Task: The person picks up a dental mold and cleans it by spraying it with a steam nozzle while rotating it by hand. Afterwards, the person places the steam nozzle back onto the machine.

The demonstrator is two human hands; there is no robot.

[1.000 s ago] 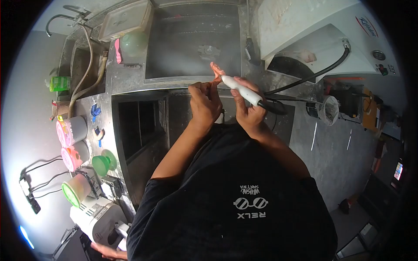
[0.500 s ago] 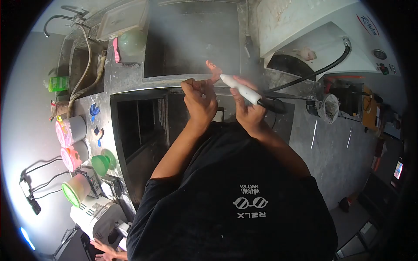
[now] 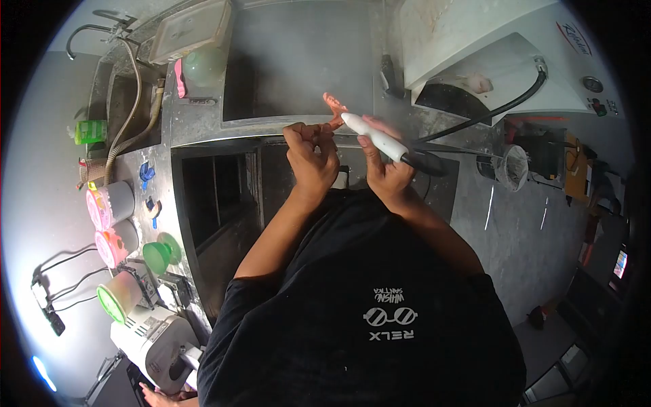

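Note:
My right hand (image 3: 388, 169) is wrapped round a white steam handpiece (image 3: 376, 139) with a dark rear end. Its tip points up and left, close to a small pink-orange denture-like piece (image 3: 333, 103). My left hand (image 3: 312, 159) has its fingers curled closed just beneath that piece and seems to pinch its lower end; the exact contact is hidden. Pale mist drifts over the dark recessed basin (image 3: 305, 74) beyond both hands.
A black hose (image 3: 502, 108) runs from the white machine (image 3: 505, 41) at right. Pink-lidded tubs (image 3: 108, 207), a green bowl (image 3: 157, 258) and a sink (image 3: 129, 102) are at left. Another person's hand (image 3: 159, 397) shows at lower left.
The mist has thinned, and a dark object on the basin's right rim shows more clearly. My hands have barely shifted. The other person's hand has moved down toward the frame edge.

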